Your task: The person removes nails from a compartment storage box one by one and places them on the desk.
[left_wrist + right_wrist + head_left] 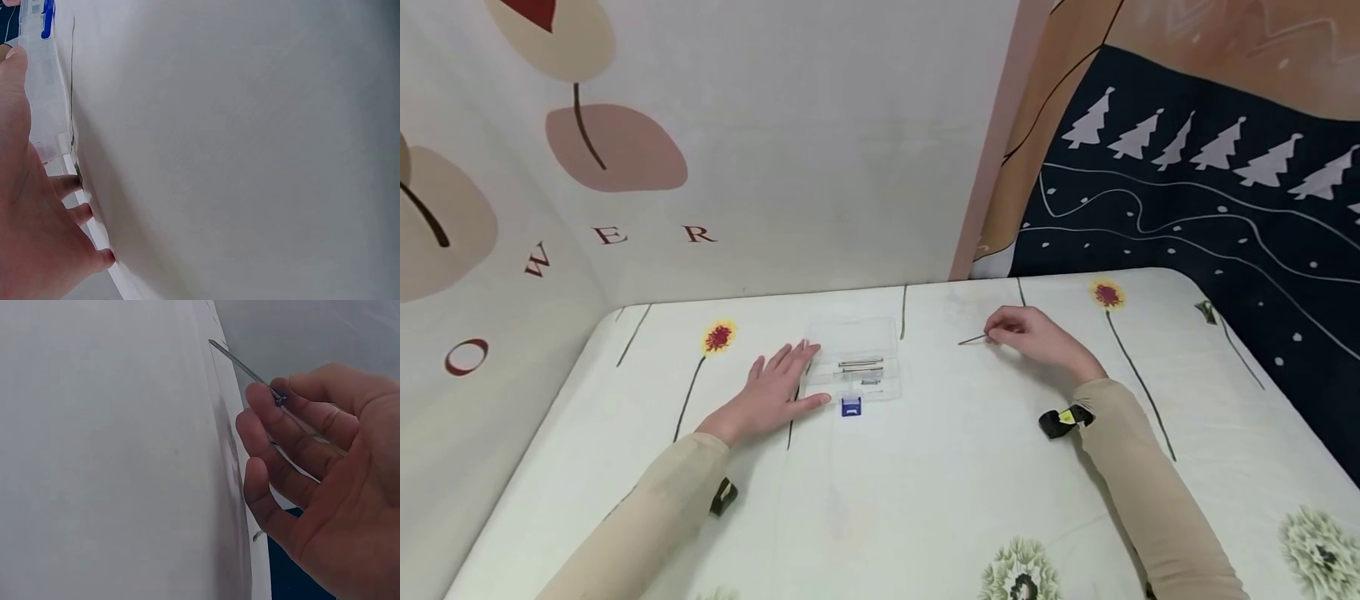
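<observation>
The far table edge (820, 293) lies beyond right fingers (259, 400) pinching a nail (241, 366).

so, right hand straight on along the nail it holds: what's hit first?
Likely the clear plastic box; the nail in the right hand aims at its side, though relative height is unclear.

Slim metal nail (244, 367): pinched near its head by your right hand (1037, 333), tip pointing out toward left edge of table (925, 467), shaft held above tabletop near far edge. Clear plastic box (891, 390): flat near far edge, left of nail, open, clear lid (852, 337) on far-edge side, blue latch (851, 407) facing near edge. Loose nails (861, 367) inside, roughly parallel to far edge, longer ones farther back, shorter ones nearer you. Your left hand (775, 387): fingers spread at box's left side, thumb at its near left corner.
</observation>
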`<state>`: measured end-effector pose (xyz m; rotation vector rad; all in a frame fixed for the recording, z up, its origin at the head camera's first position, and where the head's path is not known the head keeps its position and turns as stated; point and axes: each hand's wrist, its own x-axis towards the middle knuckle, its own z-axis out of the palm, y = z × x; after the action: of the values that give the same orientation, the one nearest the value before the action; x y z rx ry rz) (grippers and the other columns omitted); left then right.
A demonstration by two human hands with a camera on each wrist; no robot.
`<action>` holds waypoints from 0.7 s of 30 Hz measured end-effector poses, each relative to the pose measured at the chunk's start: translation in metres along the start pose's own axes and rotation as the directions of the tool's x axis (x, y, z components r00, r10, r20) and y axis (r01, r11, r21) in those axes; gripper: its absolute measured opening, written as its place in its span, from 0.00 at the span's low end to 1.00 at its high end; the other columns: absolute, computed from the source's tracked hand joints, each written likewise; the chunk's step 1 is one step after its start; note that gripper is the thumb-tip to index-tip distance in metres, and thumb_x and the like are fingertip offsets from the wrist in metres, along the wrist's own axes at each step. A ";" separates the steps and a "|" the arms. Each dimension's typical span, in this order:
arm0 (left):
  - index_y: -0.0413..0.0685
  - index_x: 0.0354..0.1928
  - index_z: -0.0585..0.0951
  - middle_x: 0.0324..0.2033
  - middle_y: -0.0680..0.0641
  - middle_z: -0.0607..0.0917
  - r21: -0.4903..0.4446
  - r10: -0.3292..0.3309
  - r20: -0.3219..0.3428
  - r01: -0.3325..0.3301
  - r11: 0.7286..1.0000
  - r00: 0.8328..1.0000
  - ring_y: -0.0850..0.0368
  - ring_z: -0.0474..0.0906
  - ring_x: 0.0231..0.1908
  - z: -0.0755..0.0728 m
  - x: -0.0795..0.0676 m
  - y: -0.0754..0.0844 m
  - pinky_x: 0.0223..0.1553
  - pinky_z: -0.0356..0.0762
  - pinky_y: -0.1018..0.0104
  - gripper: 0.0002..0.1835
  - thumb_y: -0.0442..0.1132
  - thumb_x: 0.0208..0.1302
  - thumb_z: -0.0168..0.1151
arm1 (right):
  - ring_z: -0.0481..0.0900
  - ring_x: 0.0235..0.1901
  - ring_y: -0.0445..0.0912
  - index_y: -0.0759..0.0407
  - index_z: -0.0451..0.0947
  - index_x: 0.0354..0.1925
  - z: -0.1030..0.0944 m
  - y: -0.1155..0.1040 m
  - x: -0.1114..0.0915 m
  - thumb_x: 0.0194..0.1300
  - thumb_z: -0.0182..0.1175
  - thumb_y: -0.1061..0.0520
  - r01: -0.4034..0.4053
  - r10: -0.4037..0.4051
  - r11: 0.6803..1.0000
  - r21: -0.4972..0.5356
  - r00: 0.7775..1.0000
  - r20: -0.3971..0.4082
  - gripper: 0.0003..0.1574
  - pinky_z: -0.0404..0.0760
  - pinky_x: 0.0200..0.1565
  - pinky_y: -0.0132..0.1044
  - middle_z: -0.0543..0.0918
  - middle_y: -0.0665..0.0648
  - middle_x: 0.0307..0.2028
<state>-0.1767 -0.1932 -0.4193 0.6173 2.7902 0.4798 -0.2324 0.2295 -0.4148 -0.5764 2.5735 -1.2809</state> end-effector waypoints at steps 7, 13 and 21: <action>0.48 0.76 0.48 0.74 0.38 0.47 0.010 -0.003 0.006 0.003 1.000 1.000 0.38 0.40 0.72 0.002 0.001 -0.001 0.65 0.32 0.33 0.49 0.70 0.64 0.48 | 0.78 0.49 0.53 0.67 0.78 0.51 -0.004 0.003 -0.003 0.71 0.54 0.62 0.004 -0.003 1.000 -0.014 1.000 0.030 0.14 0.73 0.54 0.49 0.82 0.61 0.47; 0.48 0.76 0.48 0.74 0.38 0.47 0.015 -0.002 0.003 0.002 1.000 1.000 0.38 0.39 0.72 0.001 0.001 -0.002 0.65 0.31 0.33 0.49 0.70 0.64 0.48 | 0.77 0.52 0.54 0.68 0.77 0.54 -0.006 0.004 -0.003 0.72 0.53 0.62 0.018 -0.018 1.000 -0.003 0.999 0.042 0.16 0.72 0.57 0.51 0.82 0.62 0.50; 0.47 0.76 0.49 0.74 0.38 0.48 0.012 0.006 -0.007 -0.006 1.000 1.000 0.38 0.40 0.72 0.002 0.001 -0.003 0.65 0.31 0.33 0.49 0.69 0.64 0.49 | 0.76 0.50 0.52 0.66 0.78 0.53 -0.002 -0.002 -0.001 0.72 0.54 0.59 0.009 -0.010 1.000 0.023 0.999 0.035 0.16 0.72 0.56 0.48 0.83 0.60 0.48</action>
<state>-0.1780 -0.1954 -0.4222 0.6276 2.8006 0.4676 -0.2314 0.2300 -0.4119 -0.6024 2.5277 -1.2894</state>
